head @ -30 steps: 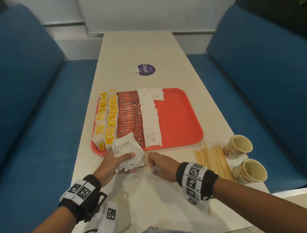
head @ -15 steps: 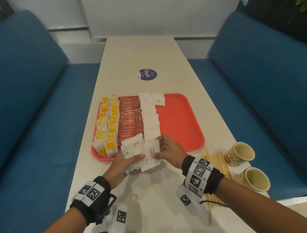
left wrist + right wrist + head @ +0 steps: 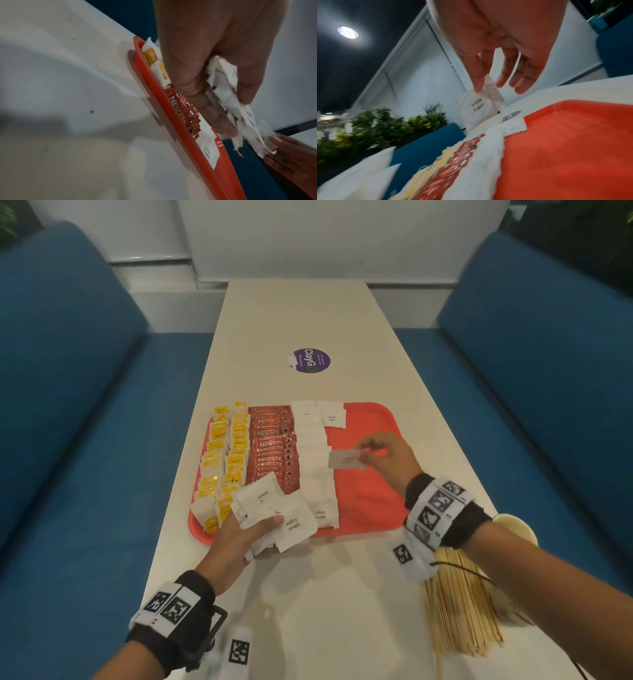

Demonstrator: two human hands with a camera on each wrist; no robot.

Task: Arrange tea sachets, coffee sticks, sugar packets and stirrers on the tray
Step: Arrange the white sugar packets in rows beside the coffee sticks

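A red tray (image 3: 370, 501) lies on the long white table. On it run two rows of yellow tea sachets (image 3: 226, 460), a row of red coffee sticks (image 3: 274, 450) and a row of white sugar packets (image 3: 313, 460). My left hand (image 3: 236, 539) grips a fanned stack of sugar packets (image 3: 274, 511) over the tray's near edge; the stack (image 3: 229, 94) shows in the left wrist view too. My right hand (image 3: 383, 455) pinches one sugar packet (image 3: 346, 459) above the tray's bare middle, seen hanging (image 3: 479, 108) from thumb and finger. Wooden stirrers (image 3: 459, 607) lie on the table at right.
A paper cup (image 3: 517, 529) stands beside the stirrers, partly behind my right forearm. A purple round sticker (image 3: 311, 360) marks the table beyond the tray. Blue benches (image 3: 85, 440) flank the table on both sides.
My right hand pulled one sugar packet off the stack in my left hand and carried it up and right over the tray. The left hand still holds the stack at the near edge.
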